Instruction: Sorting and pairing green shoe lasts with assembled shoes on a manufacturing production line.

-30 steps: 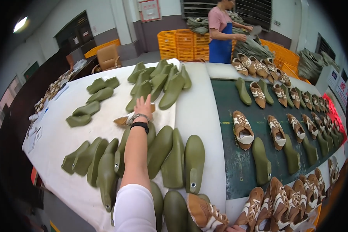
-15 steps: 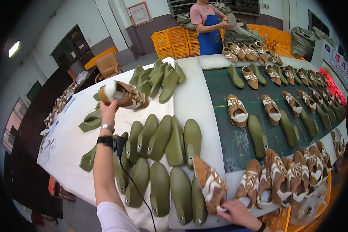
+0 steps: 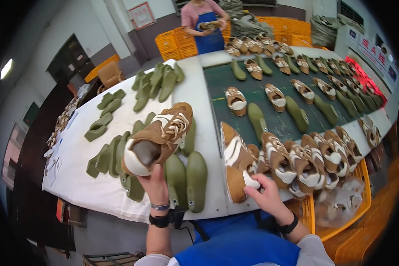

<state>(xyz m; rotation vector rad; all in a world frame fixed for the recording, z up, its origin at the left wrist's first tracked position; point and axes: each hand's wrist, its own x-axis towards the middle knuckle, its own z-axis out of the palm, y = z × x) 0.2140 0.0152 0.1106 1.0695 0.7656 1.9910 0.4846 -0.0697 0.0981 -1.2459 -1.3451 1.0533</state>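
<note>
My left hand (image 3: 156,186) grips a brown sneaker (image 3: 164,133) with white stripes by its heel, raised over the green shoe lasts (image 3: 196,179). Its opening faces me and its toe points up and away. In my right hand (image 3: 267,193), fingers and thumb pinch the white heel of a second brown sneaker (image 3: 233,153), tipped on its side with the toe upward. That upper stands beside a row of similar sneakers (image 3: 283,162) at the table's near right edge. Parts of several lasts are hidden behind the left-hand sneaker.
On the green belt (image 3: 228,122), sneaker uppers and lasts lie in rows. More lasts (image 3: 157,82) cover the white table (image 3: 71,170). An orange crate (image 3: 363,195) stands by the near right edge. Across the table a person (image 3: 206,26) in a blue apron handles a shoe.
My left hand has brought its sneaker nearer and to the right. The right hand has lifted its sneaker slightly, still by the heel. My view has shifted, and the other person's hands have lowered.
</note>
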